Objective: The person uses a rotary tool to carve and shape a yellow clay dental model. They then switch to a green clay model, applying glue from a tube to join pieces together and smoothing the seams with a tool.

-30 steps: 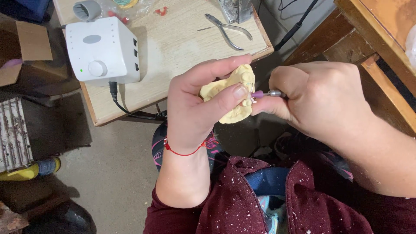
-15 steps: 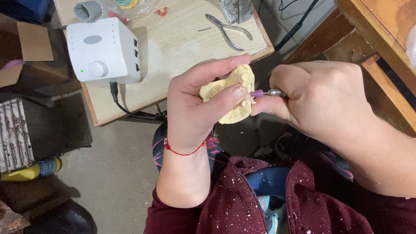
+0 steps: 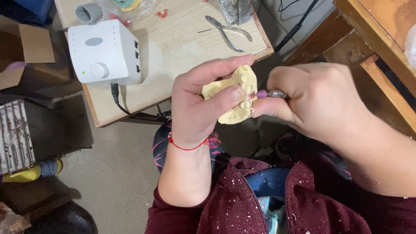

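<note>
Yellow cast [image 3: 229, 102] sits mid-frame, in the air over the lap, just off the table [image 3: 182, 65] edge. Left hand [image 3: 197, 108] is clamped around it, thumb pressed across the front face and fingers wrapped over the top, likely to brace it against tool pressure and keep the tooth side turned toward the tool. Right hand [image 3: 314, 102] is closed tight on a thin metal handpiece [image 3: 276, 94], pinched low near the tip for fine control; its pink bur [image 3: 261, 94] touches the cast's right edge. Heels of both hands stay close, probably for steadiness. On the table behind: white control box [image 3: 104, 53] with a knob and a black cable, pliers [image 3: 229, 31] well clear of the work. Dark red sleeves are flecked with pale dust.
</note>
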